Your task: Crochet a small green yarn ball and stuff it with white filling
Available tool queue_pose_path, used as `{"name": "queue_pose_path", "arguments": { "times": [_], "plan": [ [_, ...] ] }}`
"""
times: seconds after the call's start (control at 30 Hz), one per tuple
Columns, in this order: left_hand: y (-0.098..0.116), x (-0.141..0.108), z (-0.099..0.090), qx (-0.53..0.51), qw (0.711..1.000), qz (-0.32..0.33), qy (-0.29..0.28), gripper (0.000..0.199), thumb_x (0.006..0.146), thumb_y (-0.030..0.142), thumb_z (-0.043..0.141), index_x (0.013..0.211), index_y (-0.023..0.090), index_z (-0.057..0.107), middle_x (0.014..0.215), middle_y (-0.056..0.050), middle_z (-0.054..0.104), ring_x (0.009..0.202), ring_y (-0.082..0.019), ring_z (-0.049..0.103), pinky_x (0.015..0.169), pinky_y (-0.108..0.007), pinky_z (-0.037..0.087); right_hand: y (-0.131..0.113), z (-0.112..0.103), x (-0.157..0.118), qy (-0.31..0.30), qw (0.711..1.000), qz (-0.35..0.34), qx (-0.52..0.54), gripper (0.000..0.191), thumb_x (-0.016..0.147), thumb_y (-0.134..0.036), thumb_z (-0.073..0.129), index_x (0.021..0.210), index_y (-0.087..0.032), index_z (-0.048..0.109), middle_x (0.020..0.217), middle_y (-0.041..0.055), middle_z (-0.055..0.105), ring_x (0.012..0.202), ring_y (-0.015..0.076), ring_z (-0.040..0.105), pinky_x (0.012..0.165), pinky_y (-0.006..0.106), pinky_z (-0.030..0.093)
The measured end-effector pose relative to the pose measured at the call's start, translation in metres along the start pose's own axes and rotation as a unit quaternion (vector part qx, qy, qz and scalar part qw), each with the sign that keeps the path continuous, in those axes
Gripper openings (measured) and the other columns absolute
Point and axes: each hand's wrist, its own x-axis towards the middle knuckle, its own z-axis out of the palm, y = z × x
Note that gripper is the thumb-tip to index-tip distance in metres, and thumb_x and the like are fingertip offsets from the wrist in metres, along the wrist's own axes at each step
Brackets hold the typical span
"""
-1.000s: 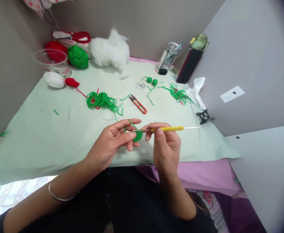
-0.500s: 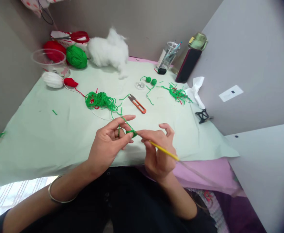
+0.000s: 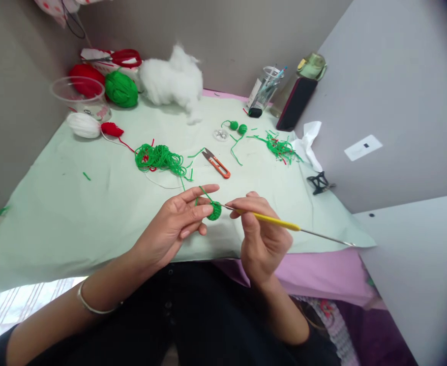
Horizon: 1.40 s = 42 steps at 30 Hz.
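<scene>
Between the thumb and fingers of my left hand [image 3: 181, 216] is a small round green crochet piece [image 3: 214, 211]. Green yarn runs over the raised index finger of that hand toward a loose green tangle of yarn [image 3: 160, 158] on the table. My right hand [image 3: 263, 234] grips a crochet hook [image 3: 276, 219] with a yellow handle and metal ends. Its near tip meets the top edge of the crochet piece; the other end points out to the right. Orange thread snips [image 3: 217, 163] lie just beyond my hands.
Two small green balls [image 3: 242, 129] lie near a clear round case [image 3: 220, 134]. Yarn scraps [image 3: 280, 147], a tissue [image 3: 310, 145] and a black clip [image 3: 320, 182] are at right. Behind stand white stuffing [image 3: 172, 79], a green yarn ball [image 3: 121, 89], a plastic tub [image 3: 78, 94] and a phone [image 3: 297, 104].
My right hand has shifted right and turned, so the hook lies flatter and shows more of its length. My left hand has moved slightly right, and more of the green piece shows.
</scene>
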Motion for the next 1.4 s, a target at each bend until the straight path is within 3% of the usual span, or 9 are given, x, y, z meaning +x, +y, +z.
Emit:
{"name": "queue_pose_path", "arguments": {
  "times": [0.27, 0.37, 0.5, 0.67, 0.83, 0.97, 1.1, 1.33, 1.4],
  "plan": [
    [-0.001, -0.001, 0.000, 0.014, 1.000, 0.014, 0.000, 0.025, 0.089, 0.021, 0.077, 0.114, 0.020, 0.080, 0.054, 0.012, 0.038, 0.044, -0.001, 0.021, 0.056, -0.013, 0.049, 0.004, 0.012, -0.003, 0.084, 0.994, 0.020, 0.072, 0.021, 0.103, -0.020, 0.054, 0.105, -0.026, 0.075, 0.092, -0.0008, 0.076, 0.066, 0.0126, 0.063, 0.097, 0.045, 0.051],
    [-0.001, -0.002, 0.001, 0.023, 1.000, 0.011, -0.013, 0.023, 0.088, 0.023, 0.078, 0.111, 0.020, 0.080, 0.059, 0.010, 0.046, 0.043, 0.000, 0.022, 0.056, -0.015, 0.050, 0.003, 0.012, -0.001, 0.062, 0.994, 0.033, 0.089, 0.021, 0.103, -0.022, 0.054, 0.104, -0.026, 0.075, 0.093, 0.0004, 0.077, 0.071, 0.0144, 0.065, 0.087, 0.041, 0.054],
    [0.000, -0.003, 0.003, 0.030, 0.999, 0.016, -0.015, 0.028, 0.084, 0.023, 0.081, 0.112, 0.021, 0.080, 0.082, 0.006, 0.062, 0.042, 0.003, 0.027, 0.056, -0.017, 0.051, 0.002, 0.013, 0.001, 0.007, 0.990, 0.079, 0.120, 0.020, 0.103, -0.024, 0.056, 0.106, -0.027, 0.076, 0.098, 0.0017, 0.078, 0.083, 0.0168, 0.069, 0.076, 0.035, 0.056],
    [0.002, -0.004, 0.003, 0.026, 0.999, 0.021, 0.001, 0.040, 0.084, 0.020, 0.081, 0.123, 0.025, 0.076, 0.088, 0.006, 0.063, 0.044, 0.004, 0.030, 0.057, -0.016, 0.050, 0.002, 0.015, 0.000, 0.051, 0.977, 0.123, 0.167, 0.019, 0.104, -0.028, 0.055, 0.102, -0.028, 0.074, 0.095, -0.0010, 0.079, 0.073, 0.0133, 0.067, 0.084, 0.036, 0.055],
    [0.003, -0.006, 0.002, 0.055, 0.998, 0.018, 0.013, 0.048, 0.084, 0.019, 0.081, 0.130, 0.026, 0.073, 0.092, 0.004, 0.063, 0.047, 0.002, 0.036, 0.054, -0.016, 0.049, 0.010, 0.011, 0.002, 0.015, 0.951, 0.187, 0.246, 0.019, 0.105, -0.035, 0.052, 0.099, -0.026, 0.068, 0.089, -0.0005, 0.079, 0.072, 0.0138, 0.068, 0.077, 0.034, 0.056],
    [0.002, -0.006, 0.001, 0.101, 0.993, 0.056, 0.034, 0.051, 0.079, 0.018, 0.082, 0.129, 0.024, 0.073, 0.092, 0.001, 0.061, 0.063, -0.006, 0.054, 0.057, -0.019, 0.051, 0.008, 0.004, 0.004, -0.014, 0.977, 0.137, 0.161, 0.018, 0.104, -0.031, 0.053, 0.099, -0.024, 0.068, 0.089, 0.0005, 0.079, 0.069, 0.0141, 0.069, 0.087, 0.040, 0.058],
    [0.000, -0.007, 0.001, 0.193, 0.973, 0.111, 0.067, 0.054, 0.079, 0.018, 0.081, 0.132, 0.027, 0.071, 0.090, 0.002, 0.062, 0.061, -0.007, 0.051, 0.062, -0.022, 0.053, 0.002, -0.004, 0.004, -0.042, 0.998, 0.040, 0.011, 0.020, 0.105, -0.022, 0.050, 0.103, -0.025, 0.070, 0.093, -0.0018, 0.079, 0.069, 0.0129, 0.069, 0.109, 0.047, 0.048],
    [-0.008, -0.015, 0.004, 0.347, 0.902, 0.232, 0.113, 0.038, 0.085, 0.019, 0.077, 0.121, 0.030, 0.078, 0.087, 0.003, 0.065, 0.056, -0.007, 0.043, 0.072, -0.024, 0.050, 0.007, -0.004, 0.005, -0.106, 0.991, -0.047, -0.066, 0.021, 0.104, -0.015, 0.047, 0.107, -0.025, 0.066, 0.092, -0.0024, 0.078, 0.076, 0.0128, 0.072, 0.108, 0.046, 0.045],
    [-0.008, -0.014, 0.006, 0.337, 0.902, 0.241, 0.118, 0.038, 0.085, 0.018, 0.078, 0.121, 0.029, 0.078, 0.087, 0.002, 0.065, 0.057, -0.006, 0.044, 0.073, -0.024, 0.051, 0.011, 0.001, 0.000, -0.088, 0.982, -0.112, -0.120, 0.019, 0.103, -0.016, 0.049, 0.107, -0.024, 0.066, 0.091, -0.0008, 0.078, 0.079, 0.0143, 0.074, 0.107, 0.047, 0.044]
  ]
}}
